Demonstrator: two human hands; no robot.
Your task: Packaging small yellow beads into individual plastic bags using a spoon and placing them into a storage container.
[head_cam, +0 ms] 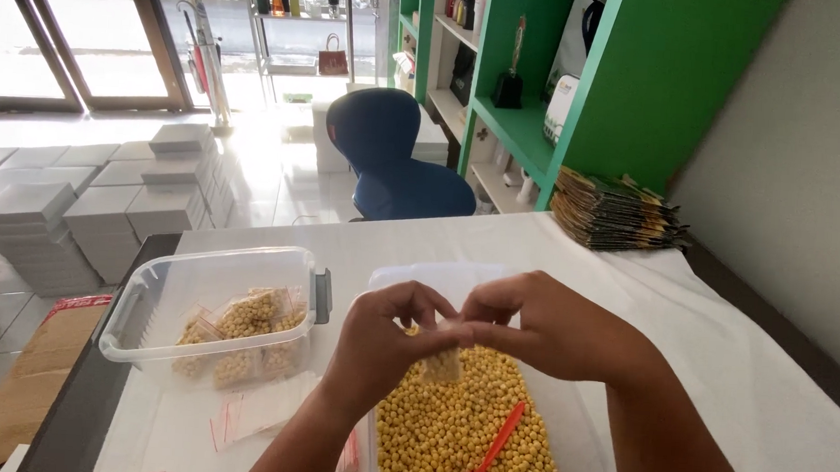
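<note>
**Both hands pinch a small bag of yellow beans above an open tub**

Head view: the left hand point(380, 336) and the right hand point(541, 321) meet at the middle of the picture, fingers curled narrow around the top edge of a small clear plastic bag point(441, 364). The bag is soft and crinkled, part filled with round pale-yellow beans, and it hangs just above the clear tub point(585, 470) in front of the person. That tub is rectangular with thin see-through walls and holds a deep layer of loose beans point(447, 432), smooth, round and pea-sized in look. An orange plastic spoon point(489, 459) lies tilted on the beans, its bowl toward the near edge.

To the left stands a second clear container point(144, 292), rounded at the corners with a grey clip handle on its right side; inside lie several filled bags point(249, 328) of the same beans, heaped loosely. Flat empty bags point(254, 411) with red strips lie on the desk point(724, 352) just before it. The desk wears a white, slightly creased cloth. At its far right corner sits a fanned stack of dark flat pouches point(616, 211). Beyond are a blue moulded chair point(391, 156), green shelves point(524, 126), and stacks of white boxes point(102, 197) on the tiled floor.
</note>
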